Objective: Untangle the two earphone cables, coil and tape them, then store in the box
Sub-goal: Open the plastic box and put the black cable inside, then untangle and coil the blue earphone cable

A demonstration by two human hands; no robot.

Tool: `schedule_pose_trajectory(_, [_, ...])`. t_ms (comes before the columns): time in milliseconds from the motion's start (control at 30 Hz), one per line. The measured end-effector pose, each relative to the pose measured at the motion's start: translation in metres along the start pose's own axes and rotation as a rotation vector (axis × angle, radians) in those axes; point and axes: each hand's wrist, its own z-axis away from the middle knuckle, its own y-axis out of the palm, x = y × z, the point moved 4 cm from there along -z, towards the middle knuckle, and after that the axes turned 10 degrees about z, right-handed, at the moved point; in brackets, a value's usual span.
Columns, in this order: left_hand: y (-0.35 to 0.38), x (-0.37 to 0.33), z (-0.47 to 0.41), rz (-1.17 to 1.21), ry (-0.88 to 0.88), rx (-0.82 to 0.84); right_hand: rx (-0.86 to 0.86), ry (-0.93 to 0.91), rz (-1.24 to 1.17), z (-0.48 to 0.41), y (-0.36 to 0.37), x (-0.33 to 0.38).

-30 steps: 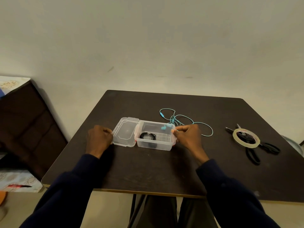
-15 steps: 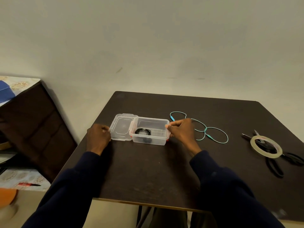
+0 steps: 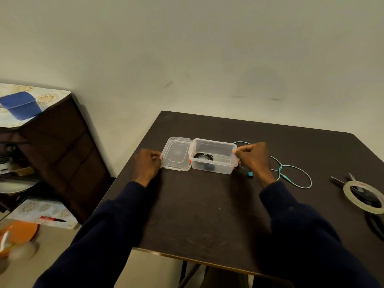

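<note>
A clear plastic box (image 3: 223, 170) stands open on the dark table (image 3: 207, 215), its hinged lid (image 3: 176, 154) lying flat to the left. A coiled black earphone cable (image 3: 204, 157) lies inside the box. My left hand (image 3: 146, 164) pinches the lid's left edge. My right hand (image 3: 253, 159) grips the box's right rim. A teal earphone cable (image 3: 291, 173) lies loose on the table just right of my right hand, with an earbud (image 3: 250, 174) below the wrist.
A roll of clear tape (image 3: 362, 197) rests on black scissors (image 3: 353, 190) at the table's right edge. A dark cabinet (image 3: 62, 154) with a blue container (image 3: 20, 104) stands to the left. An orange plate (image 3: 16, 233) and a red pen (image 3: 52, 219) lie low at the left.
The box has slid left along the table away from the teal cable, with both hands staying on it. The view has turned left as well.
</note>
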Motion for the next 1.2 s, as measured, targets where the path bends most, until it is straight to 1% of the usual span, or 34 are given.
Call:
schedule_pose_trajectory(200, [-0.003, 0.004, -0.013, 0.015, -0.016, -0.027, 0.02, -0.016, 0.005, -0.008, 0.008, 0.012])
schedule_pose_trajectory(300, [-0.004, 0.004, -0.01, 0.059, -0.04, -0.044, 0.043, 0.01, -0.018, -0.008, 0.0, 0.008])
schedule_pose_trajectory(367, [-0.008, 0.001, -0.002, 0.079, -0.012, -0.114, 0.026, 0.023, -0.022, -0.005, -0.011, -0.002])
schedule_pose_trajectory(433, [-0.009, -0.009, 0.012, 0.102, 0.051, -0.152, -0.003, -0.011, 0.032, -0.002, -0.027, -0.016])
schedule_pose_trajectory(467, [-0.006, -0.016, 0.021, 0.126, 0.072, -0.134, -0.016, -0.042, 0.075, -0.001, -0.034, -0.023])
schedule_pose_trajectory(500, [-0.001, -0.022, 0.031, 0.172, 0.076, -0.082, -0.022, -0.075, 0.116, 0.0, -0.04, -0.03])
schedule_pose_trajectory(567, [0.015, -0.033, 0.048, 0.299, 0.036, 0.072, -0.02, -0.132, 0.165, 0.001, -0.048, -0.04])
schedule_pose_trajectory(633, [0.034, -0.041, 0.062, 0.386, -0.006, 0.192, -0.039, -0.204, 0.221, 0.002, -0.051, -0.043])
schedule_pose_trajectory(733, [0.062, -0.055, 0.076, 0.444, 0.012, 0.318, -0.111, -0.345, 0.303, 0.008, -0.057, -0.039])
schedule_pose_trajectory(767, [0.07, -0.06, 0.08, 0.446, 0.028, 0.355, -0.109, -0.378, 0.34, 0.01, -0.058, -0.038])
schedule_pose_trajectory(800, [0.078, -0.064, 0.082, 0.439, 0.041, 0.386, -0.069, -0.391, 0.39, 0.011, -0.058, -0.04])
schedule_pose_trajectory(900, [0.096, -0.074, 0.088, 0.41, 0.056, 0.436, 0.17, -0.396, 0.546, 0.013, -0.046, -0.057])
schedule_pose_trajectory(933, [0.101, -0.078, 0.09, 0.41, 0.061, 0.445, 0.201, -0.405, 0.563, 0.014, -0.044, -0.062])
schedule_pose_trajectory(1067, [0.119, -0.089, 0.101, 0.416, 0.095, 0.481, 0.138, -0.441, 0.474, 0.027, -0.051, -0.071])
schedule_pose_trajectory(1200, [0.14, -0.1, 0.114, 0.306, 0.258, 0.477, 0.128, -0.515, 0.33, 0.048, -0.059, -0.078])
